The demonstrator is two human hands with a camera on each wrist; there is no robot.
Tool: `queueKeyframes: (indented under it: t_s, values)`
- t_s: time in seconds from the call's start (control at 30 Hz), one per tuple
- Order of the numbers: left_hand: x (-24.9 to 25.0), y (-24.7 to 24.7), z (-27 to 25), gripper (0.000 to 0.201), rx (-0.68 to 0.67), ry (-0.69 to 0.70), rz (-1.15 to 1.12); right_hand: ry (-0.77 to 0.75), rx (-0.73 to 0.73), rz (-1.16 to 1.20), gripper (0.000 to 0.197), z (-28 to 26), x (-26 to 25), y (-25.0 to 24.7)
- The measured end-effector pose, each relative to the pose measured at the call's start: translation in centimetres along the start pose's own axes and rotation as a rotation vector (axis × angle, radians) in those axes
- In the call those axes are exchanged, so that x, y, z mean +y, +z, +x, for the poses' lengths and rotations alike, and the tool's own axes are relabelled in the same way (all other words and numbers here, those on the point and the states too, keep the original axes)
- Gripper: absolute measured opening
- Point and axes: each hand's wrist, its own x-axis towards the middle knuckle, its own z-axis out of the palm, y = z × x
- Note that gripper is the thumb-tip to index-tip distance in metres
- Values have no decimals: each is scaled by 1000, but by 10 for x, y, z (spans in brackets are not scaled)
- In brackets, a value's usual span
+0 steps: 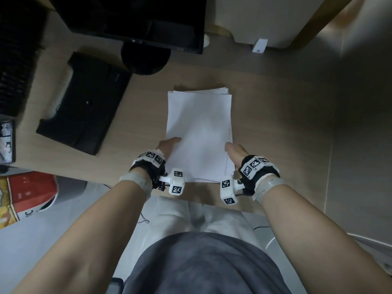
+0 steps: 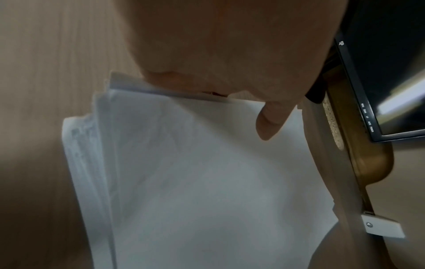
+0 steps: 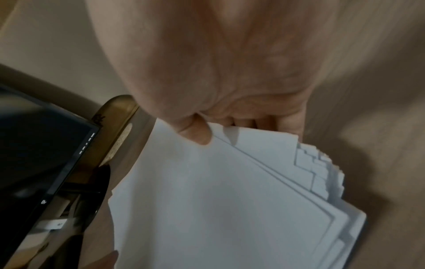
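Closest to me, both hands are on the near end of the paper stack (image 1: 199, 124). My left hand (image 1: 167, 146) pinches its left edge, thumb on top. My right hand (image 1: 234, 152) grips the right edge, thumb above, fingers curled beneath, where the sheets fan unevenly. The stack lies mid-bench (image 1: 265, 115), and beyond it stands a dark monitor (image 1: 135, 20).

Bare desk (image 1: 275, 115) open right of the paper stack (image 1: 199, 128), narrow strip free on its left before a flat black case (image 1: 84, 102), monitor stand (image 1: 146, 60) and monitor (image 1: 135, 20) closing the far side.
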Motion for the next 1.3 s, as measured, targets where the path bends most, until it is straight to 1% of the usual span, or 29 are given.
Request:
queueKeyframes:
  t_s: [0.03, 0.07, 0.1, 0.13, 0.17, 0.2, 0.23, 0.27, 0.33, 0.4, 0.43, 0.47, 0.5, 0.53, 0.6, 0.67, 0.7, 0.77, 0.83, 0.87, 0.93, 0.97, 1.0, 1.07, 1.1, 1.17, 1.23, 1.3]
  values:
    - [2, 5, -12, 113, -9, 26, 6, 1, -54, 31, 33, -5, -4, 3]
    - [3, 7, -15, 115, 0, 43, 26, -8, -106, 36, 43, -7, -7, 9]
    - [9, 10, -35, 109, 11, 37, 28, -22, -136, 15, 50, -8, -7, 14]
    - [11, 11, -44, 100, 28, 6, 64, -29, -143, -8, 56, -11, -9, 16]
    - [15, 11, -49, 88, 48, 5, 104, -23, -121, -13, 61, -10, -7, 15]
    - [17, 7, -48, 72, 54, 47, 189, -7, -87, -16, 65, -9, -4, 12]
    - [17, 0, -45, 56, 60, 112, 272, 2, -55, -1, 66, -7, -2, 8]
    - [18, -9, -41, 44, 60, 166, 352, -8, -30, 25, 63, -6, -2, 5]
    - [17, -23, -35, 38, 51, 192, 333, -55, 14, 88, 57, 1, -6, 2]
    - [20, -26, -27, 41, 29, 213, 265, -97, 50, 123, 74, 16, -14, 4]
    - [26, -24, -25, 43, 11, 220, 236, -100, 59, 136, 76, 17, -23, 5]
    - [32, -23, -23, 43, 4, 218, 232, -109, 71, 156, 67, 17, -33, 7]
    - [39, -20, -22, 44, 6, 217, 232, -116, 96, 171, 53, 17, -42, 8]
    - [46, -18, -20, 46, 26, 211, 237, -115, 127, 180, 45, 17, -51, 9]
    - [60, -12, -16, 50, 55, 212, 299, -91, 159, 168, 45, 21, -62, 9]
    - [70, -8, -17, 48, 86, 217, 401, -71, 141, 157, 47, 19, -70, 9]
    - [73, -8, -18, 47, 102, 234, 434, -75, 121, 146, 45, 15, -73, 7]
    - [76, -11, -21, 41, 94, 307, 427, -110, 107, 128, 35, 8, -78, 1]
    - [77, -17, -31, 41, 70, 405, 347, -197, 134, 151, 19, 0, -82, -7]
    - [79, -20, -38, 42, 75, 454, 309, -242, 163, 180, 14, -6, -84, -11]
    - [89, -20, -55, 47, 104, 560, 238, -315, 246, 285, 17, -22, -90, -21]
    - [98, -18, -69, 47, 111, 616, 186, -357, 290, 341, 16, -34, -95, -27]
    - [107, -16, -83, 43, 128, 666, 129, -403, 322, 391, 14, -46, -102, -33]
    - [125, -12, -113, 21, 158, 778, -21, -505, 348, 487, 16, -72, -116, -45]
    - [132, -12, -126, 20, 181, 843, -113, -559, 357, 538, 20, -85, -122, -50]
    - [139, -13, -149, 29, 242, 933, -204, -644, 395, 657, 27, -105, -125, -58]
    - [141, -12, -159, 24, 231, 991, -235, -704, 393, 750, 30, -115, -118, -63]
    - [136, -12, -160, 23, 210, 978, -206, -707, 343, 703, 27, -114, -104, -64]
